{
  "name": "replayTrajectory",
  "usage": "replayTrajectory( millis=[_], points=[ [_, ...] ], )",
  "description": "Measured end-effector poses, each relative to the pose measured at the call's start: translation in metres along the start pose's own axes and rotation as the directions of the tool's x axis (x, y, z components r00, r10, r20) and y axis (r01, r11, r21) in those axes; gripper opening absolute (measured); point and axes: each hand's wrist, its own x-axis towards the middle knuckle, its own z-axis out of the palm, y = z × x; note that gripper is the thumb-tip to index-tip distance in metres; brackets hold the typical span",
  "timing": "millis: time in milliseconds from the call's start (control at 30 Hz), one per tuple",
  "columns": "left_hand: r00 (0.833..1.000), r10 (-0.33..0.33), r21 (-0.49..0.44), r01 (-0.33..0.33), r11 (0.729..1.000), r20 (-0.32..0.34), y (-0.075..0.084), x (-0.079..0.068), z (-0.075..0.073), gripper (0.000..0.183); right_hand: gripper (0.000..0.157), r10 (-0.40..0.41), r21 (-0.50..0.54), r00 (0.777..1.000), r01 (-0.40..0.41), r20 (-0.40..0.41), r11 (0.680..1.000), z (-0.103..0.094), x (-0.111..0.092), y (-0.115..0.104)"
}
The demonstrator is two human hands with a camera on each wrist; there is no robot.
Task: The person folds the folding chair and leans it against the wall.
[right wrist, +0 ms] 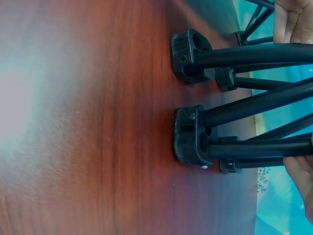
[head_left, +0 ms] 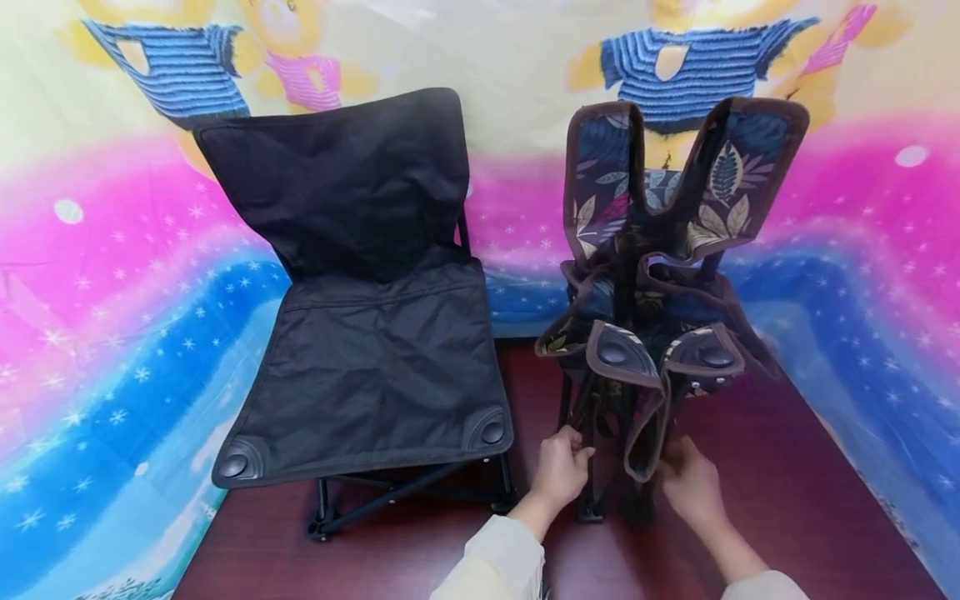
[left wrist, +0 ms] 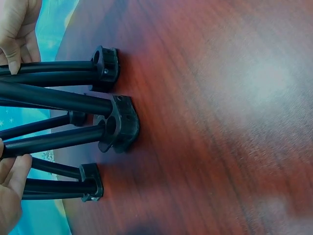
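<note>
A leaf-patterned folding chair (head_left: 720,192) stands partly folded on the table, its seat fabric bunched and its black legs drawn close together. My left hand (head_left: 561,467) grips a front leg tube on the chair's left side. On the other side my right hand (head_left: 692,483) holds another leg tube, its fingers partly hidden behind the chair. In the left wrist view, several black tubes end in plastic feet (left wrist: 124,125) on the tabletop. The right wrist view shows the feet (right wrist: 191,134) from the other side, with the right hand (right wrist: 301,183) against a tube.
A black folding chair (head_left: 382,367) stands unfolded to the left, its front edge close to my left hand. Both chairs are on a dark red wooden table (head_left: 810,508). A printed cloth (head_left: 517,200) with bears and snowflakes hangs behind and along the sides.
</note>
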Motion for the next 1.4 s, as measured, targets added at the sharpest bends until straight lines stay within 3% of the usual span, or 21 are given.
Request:
replayTrajectory(
  millis=[400, 667, 800, 967, 1200, 1400],
  points=[
    [0.999, -0.037, 0.04, 0.037, 0.998, -0.005, -0.003, 0.013, 0.001, 0.009, 0.014, 0.012, 0.001, 0.999, -0.012, 0.042, 1.0, 0.008, 0.017, 0.004],
    [0.999, -0.036, 0.17, 0.035, 0.985, 0.002, -0.002, 0.034, -0.002, 0.011, 0.014, -0.012, 0.032, 0.999, 0.011, 0.037, 0.999, 0.013, 0.033, 0.007],
    [0.998, -0.065, 0.212, 0.065, 0.975, -0.007, -0.002, 0.04, -0.002, 0.01, 0.012, 0.018, 0.047, 0.998, -0.02, 0.058, 0.999, 0.016, 0.039, 0.005],
    [0.994, -0.106, 0.223, 0.107, 0.969, -0.016, -0.002, 0.045, 0.0, 0.01, 0.011, 0.057, 0.072, 0.998, -0.059, 0.022, 0.996, 0.02, 0.045, 0.005],
    [0.983, -0.144, 0.215, 0.166, 0.962, -0.113, -0.001, 0.05, 0.004, 0.009, 0.011, 0.136, 0.074, 0.988, -0.131, -0.068, 0.989, 0.024, 0.045, 0.003],
    [0.942, -0.198, 0.151, 0.245, 0.958, -0.273, 0.001, 0.051, 0.01, 0.007, 0.01, 0.225, 0.098, 0.961, -0.211, -0.163, 0.973, 0.031, 0.043, -0.006]
  ],
)
